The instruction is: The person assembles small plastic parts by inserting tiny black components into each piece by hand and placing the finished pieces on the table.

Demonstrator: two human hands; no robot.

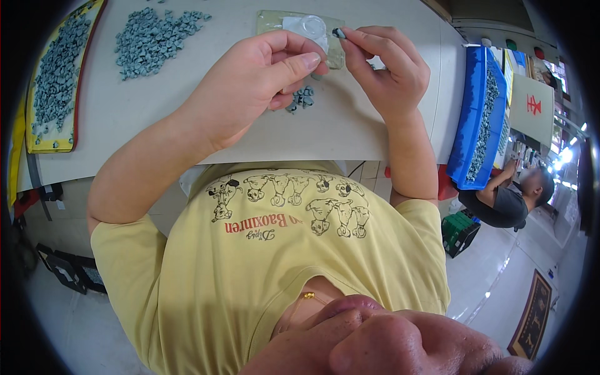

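My right hand is raised over the table, thumb and forefinger pinching a small grey-blue piece with a dark part on it. Close by on the left, my left hand is closed, fingers curled in toward the thumb. A bit of grey-green shows beneath its fingertips; what it holds is mostly hidden. Below the left fingers lies a small heap of grey-blue pieces, partly covered by that hand. Behind both hands, a clear round dish-like thing rests over a yellowish translucent pad.
A larger pile of similar pieces spreads at the far left of the white table. Beyond it stands a yellow-rimmed tray full of them. At the right edge sits a blue bin with more; another person works beyond.
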